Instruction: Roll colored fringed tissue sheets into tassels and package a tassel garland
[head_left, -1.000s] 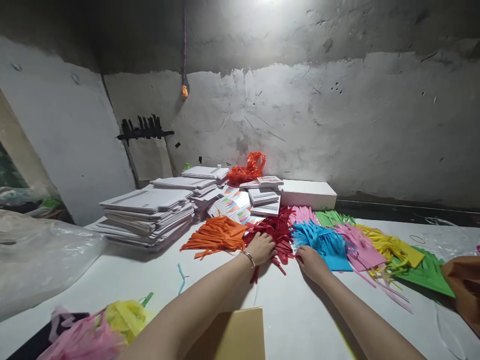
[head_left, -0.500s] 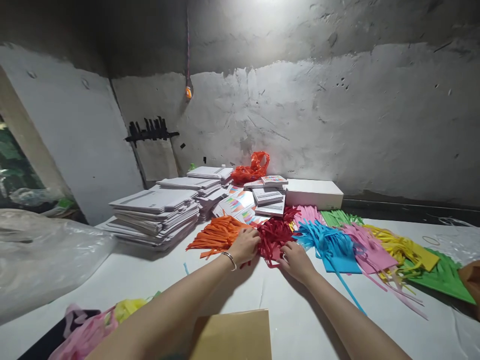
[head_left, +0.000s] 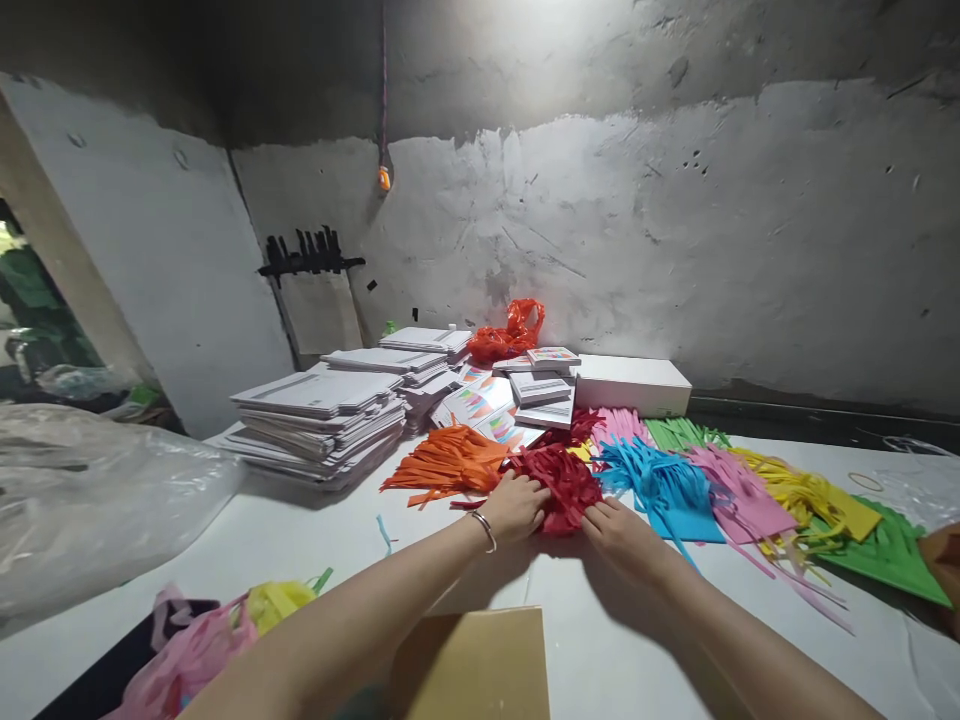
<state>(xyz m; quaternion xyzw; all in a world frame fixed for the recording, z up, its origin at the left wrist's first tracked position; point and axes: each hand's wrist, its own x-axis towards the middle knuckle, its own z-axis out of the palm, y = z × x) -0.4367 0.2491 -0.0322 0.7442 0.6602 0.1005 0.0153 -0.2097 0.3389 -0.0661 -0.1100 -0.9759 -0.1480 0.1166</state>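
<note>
A dark red bundle of thin, soft-looking strips lies bunched up on the white table. My left hand, with a metal bangle at the wrist, grips its left side with fingers bent into the strips. On the opposite side, my right hand pinches the bundle's near right edge. The fingertips of both hands are partly hidden in the red strips. Just left of my left hand lies an orange fringed bundle. A blue fringed bundle is to the right of my right hand.
Pink, yellow and green fringed bundles lie at the right. Stacks of flat white cardboard stand at the left. Behind are a white box and a red plastic bag. A brown cardboard piece is in front.
The red bundle has been gathered into a more compact heap and shifted slightly right. Both hands have moved a little right and nearer to me with it. The view has shifted slightly.
</note>
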